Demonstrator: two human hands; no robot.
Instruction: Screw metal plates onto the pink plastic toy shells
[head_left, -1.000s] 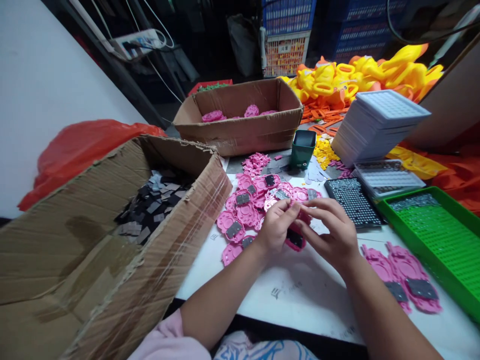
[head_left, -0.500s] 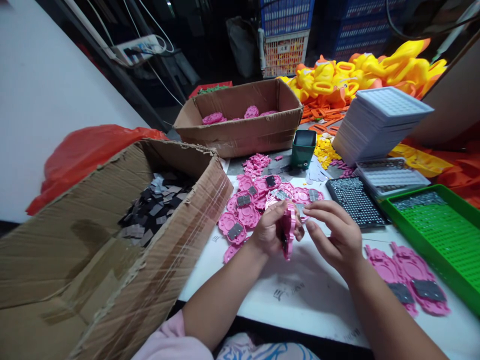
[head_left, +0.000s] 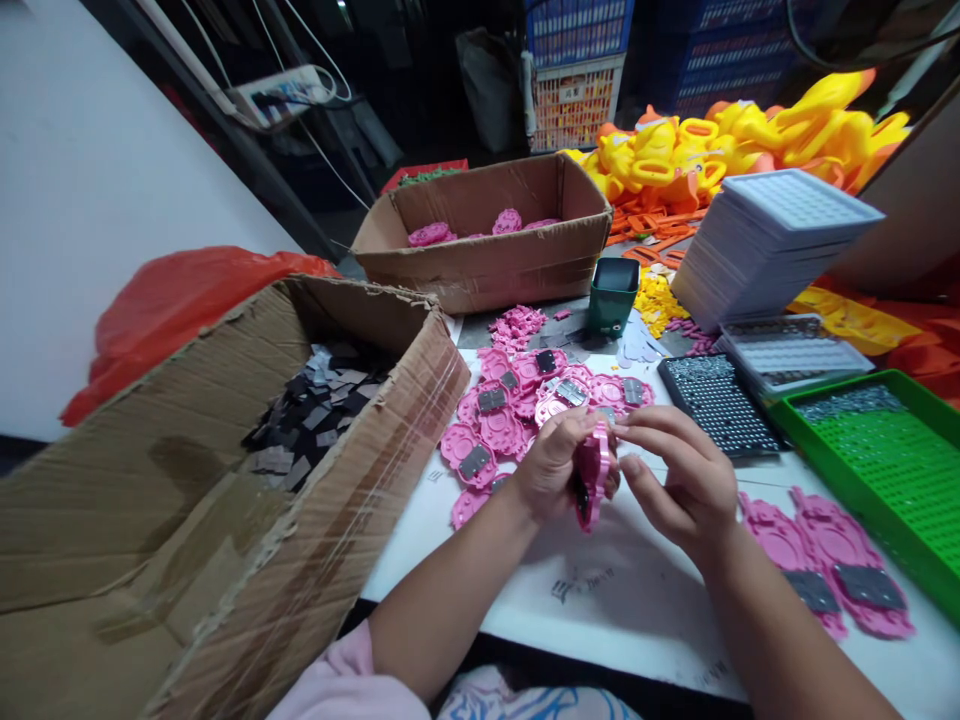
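Note:
My left hand (head_left: 559,462) grips a pink plastic toy casing (head_left: 594,475), held nearly edge-on and upright above the white work sheet. A dark panel shows at the casing's lower left side. My right hand (head_left: 679,480) is at the right of the casing, thumb and fingers apart, with fingertips at or close to its upper edge; whether they touch it I cannot tell. Behind the hands lies a heap of pink casings (head_left: 501,430), several with grey or black panels. Two more pink casings (head_left: 844,540) lie side by side at the right.
A cardboard box (head_left: 375,480) with dark flat pieces stands at left; another box (head_left: 480,275) holds pink parts behind. A green tray (head_left: 892,480), a black tray of screws (head_left: 720,405), stacked white trays (head_left: 772,245) and a dark green cup (head_left: 615,297) stand around the sheet.
The view has shifted slightly, moving the scene a little to the right. My right fingertips have come closer to the upper edge of the casing, which my left hand still holds.

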